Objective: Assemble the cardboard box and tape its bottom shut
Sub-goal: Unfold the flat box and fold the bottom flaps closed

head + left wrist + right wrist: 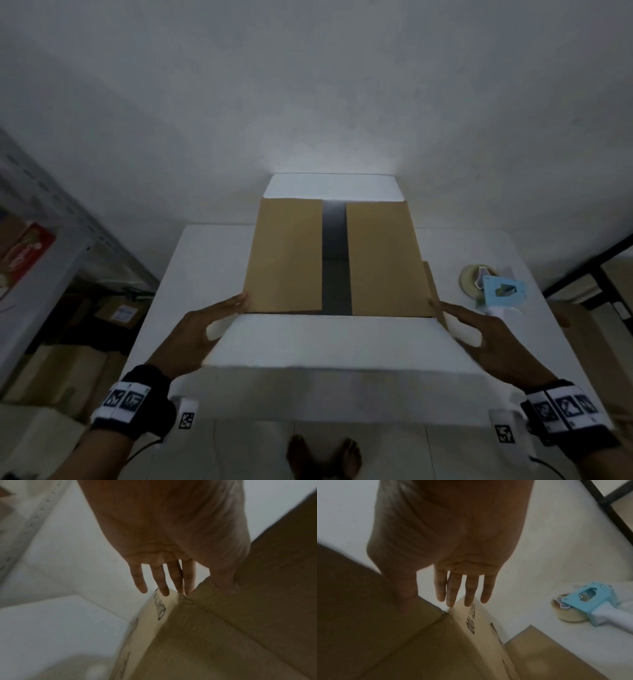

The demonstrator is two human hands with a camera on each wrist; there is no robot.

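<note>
Fingers (pixel 236 301) of both hands lie straight, flat against a brown cardboard box (pixel 287 253) standing on a white table (pixel 191 260). From the head view, the left hand (pixel 202 329) presses at 9 o'clock and the right hand (pixel 479 329) at 3 o'clock; 2 brown flaps are folded in, a dark gap between them, and 2 white flaps remain unfolded. Left wrist view: fingertips touch a box corner. Right wrist view: a blue tape dispenser (pixel 583 601) lies at 3 o'clock, untouched. Likely taping remains undone.
</note>
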